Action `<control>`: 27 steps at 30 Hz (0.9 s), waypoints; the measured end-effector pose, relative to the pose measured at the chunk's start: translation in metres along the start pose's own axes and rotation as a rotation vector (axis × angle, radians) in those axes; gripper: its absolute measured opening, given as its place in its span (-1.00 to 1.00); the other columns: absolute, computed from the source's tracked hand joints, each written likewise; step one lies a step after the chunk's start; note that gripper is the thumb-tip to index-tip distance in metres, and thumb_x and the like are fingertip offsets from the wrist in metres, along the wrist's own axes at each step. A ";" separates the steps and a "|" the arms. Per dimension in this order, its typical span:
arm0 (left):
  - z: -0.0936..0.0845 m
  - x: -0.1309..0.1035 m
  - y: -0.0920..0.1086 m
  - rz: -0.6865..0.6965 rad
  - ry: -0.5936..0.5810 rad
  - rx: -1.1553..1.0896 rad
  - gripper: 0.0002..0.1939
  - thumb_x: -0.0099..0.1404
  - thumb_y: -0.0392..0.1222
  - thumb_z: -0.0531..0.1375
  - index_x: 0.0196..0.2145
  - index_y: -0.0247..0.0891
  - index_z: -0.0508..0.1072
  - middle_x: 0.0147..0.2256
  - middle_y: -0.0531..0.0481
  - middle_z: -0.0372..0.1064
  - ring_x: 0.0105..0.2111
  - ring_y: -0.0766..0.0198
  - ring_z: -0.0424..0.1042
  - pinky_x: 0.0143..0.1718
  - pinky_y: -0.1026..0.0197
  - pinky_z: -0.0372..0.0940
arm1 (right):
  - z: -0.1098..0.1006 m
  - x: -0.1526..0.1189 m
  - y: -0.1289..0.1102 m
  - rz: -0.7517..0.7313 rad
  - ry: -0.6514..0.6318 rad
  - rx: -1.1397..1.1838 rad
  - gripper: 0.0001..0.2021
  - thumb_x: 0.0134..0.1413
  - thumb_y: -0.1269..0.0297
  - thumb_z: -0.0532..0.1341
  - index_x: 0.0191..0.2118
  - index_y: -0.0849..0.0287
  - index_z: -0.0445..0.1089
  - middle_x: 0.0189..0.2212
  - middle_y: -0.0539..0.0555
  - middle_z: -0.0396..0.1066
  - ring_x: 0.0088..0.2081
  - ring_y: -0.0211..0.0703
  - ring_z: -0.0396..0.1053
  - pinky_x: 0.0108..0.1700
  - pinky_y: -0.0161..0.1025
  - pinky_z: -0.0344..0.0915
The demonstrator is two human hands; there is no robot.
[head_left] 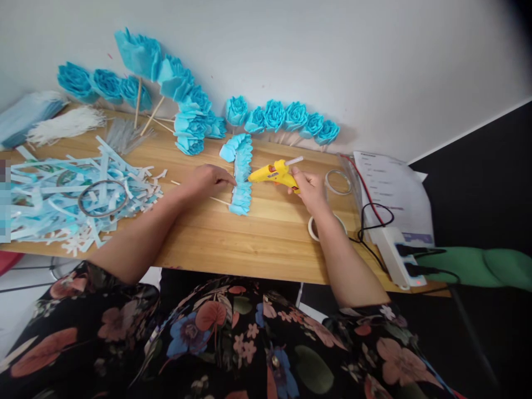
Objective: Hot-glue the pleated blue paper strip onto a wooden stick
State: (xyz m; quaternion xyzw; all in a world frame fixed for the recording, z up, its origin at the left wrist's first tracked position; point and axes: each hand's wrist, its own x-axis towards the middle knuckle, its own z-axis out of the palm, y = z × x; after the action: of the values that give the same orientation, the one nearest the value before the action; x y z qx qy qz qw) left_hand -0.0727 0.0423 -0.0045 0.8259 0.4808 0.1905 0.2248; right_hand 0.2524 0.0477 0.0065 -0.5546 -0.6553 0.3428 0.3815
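Note:
A ruffled strip of blue crepe paper petals (pixel 243 166) lies on the wooden table, its far end curling to the left. My left hand (pixel 210 180) is closed at the left edge of this strip, fingertips on the paper. A thin wooden stick (pixel 220 201) runs under that hand towards the strip's near end. In my right hand (pixel 307 188) is a yellow hot glue gun (pixel 268 173), held by its handle with a clear glue stick out of its back. Its nozzle points left and comes right up to the strip's right edge; whether they touch I cannot tell.
Finished blue paper flowers (pixel 274 115) on sticks line the wall. Paper scraps (pixel 54 194) and a ring cover the left side. Right of my hand are a tape roll (pixel 312 227), a clear ring (pixel 337 182), printed sheets (pixel 390 194) and a power strip (pixel 394 260) with cords.

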 end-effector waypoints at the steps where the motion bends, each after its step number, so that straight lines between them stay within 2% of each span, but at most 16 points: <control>1: 0.000 0.000 0.000 -0.002 0.000 0.003 -0.60 0.33 -0.24 0.11 -0.12 -0.14 0.75 -0.07 -0.05 0.71 -0.10 0.10 0.66 -0.04 0.17 0.44 | 0.000 0.001 0.002 0.005 0.016 0.028 -0.28 0.26 -0.41 0.15 -0.65 0.12 0.41 -0.69 0.01 0.32 -0.58 -0.28 0.21 -0.53 -0.29 0.04; 4: 0.000 0.001 0.000 0.005 -0.003 0.004 -0.60 0.33 -0.26 0.11 -0.14 -0.13 0.76 -0.09 -0.04 0.71 -0.10 0.10 0.66 -0.02 0.18 0.43 | 0.000 0.000 0.003 0.001 0.016 0.066 -0.28 0.27 -0.40 0.15 -0.64 0.13 0.41 -0.68 0.01 0.31 -0.60 -0.30 0.18 -0.54 -0.29 0.01; 8: 0.000 0.001 -0.001 0.012 -0.001 0.009 -0.59 0.33 -0.27 0.12 -0.09 -0.11 0.76 -0.08 -0.03 0.71 -0.11 0.12 0.65 -0.03 0.19 0.43 | 0.000 -0.003 -0.006 -0.036 -0.050 -0.035 -0.26 0.27 -0.41 0.15 -0.66 0.13 0.44 -0.71 0.01 0.25 -0.58 -0.28 0.22 -0.51 -0.27 0.04; 10: 0.000 0.001 -0.001 0.013 -0.004 0.025 -0.59 0.34 -0.27 0.12 -0.08 -0.11 0.75 -0.07 -0.03 0.70 -0.10 0.12 0.65 -0.04 0.19 0.43 | 0.000 -0.003 -0.006 -0.033 -0.044 -0.042 -0.27 0.26 -0.41 0.16 -0.66 0.13 0.44 -0.71 0.01 0.25 -0.57 -0.28 0.22 -0.51 -0.27 0.05; 16: 0.000 0.002 0.001 0.020 -0.015 0.067 -0.58 0.36 -0.25 0.10 -0.06 -0.12 0.75 -0.04 -0.02 0.70 -0.10 0.13 0.65 -0.06 0.20 0.42 | 0.002 0.001 0.004 0.030 -0.002 0.140 -0.28 0.24 -0.42 0.18 -0.65 0.12 0.40 -0.66 0.02 0.33 -0.59 -0.30 0.17 -0.55 -0.29 0.02; 22: 0.000 0.002 0.001 0.016 -0.019 0.062 -0.59 0.37 -0.26 0.10 -0.06 -0.14 0.75 -0.05 -0.04 0.70 -0.11 0.12 0.65 -0.08 0.20 0.41 | 0.002 0.000 0.000 -0.020 -0.043 -0.013 -0.28 0.24 -0.40 0.18 -0.66 0.15 0.43 -0.72 0.00 0.24 -0.60 -0.32 0.17 -0.54 -0.31 0.02; 27: 0.000 0.002 0.000 0.017 -0.010 0.056 -0.60 0.37 -0.26 0.11 -0.08 -0.15 0.75 -0.06 -0.05 0.70 -0.12 0.12 0.65 -0.08 0.21 0.40 | 0.003 0.003 0.006 0.054 0.002 0.175 -0.29 0.21 -0.42 0.20 -0.63 0.14 0.41 -0.67 0.00 0.33 -0.61 -0.33 0.15 -0.57 -0.33 -0.01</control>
State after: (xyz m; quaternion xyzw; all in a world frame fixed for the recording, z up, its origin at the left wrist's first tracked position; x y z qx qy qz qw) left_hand -0.0718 0.0436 -0.0042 0.8368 0.4778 0.1746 0.2023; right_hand 0.2524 0.0511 0.0006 -0.5370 -0.6074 0.4081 0.4198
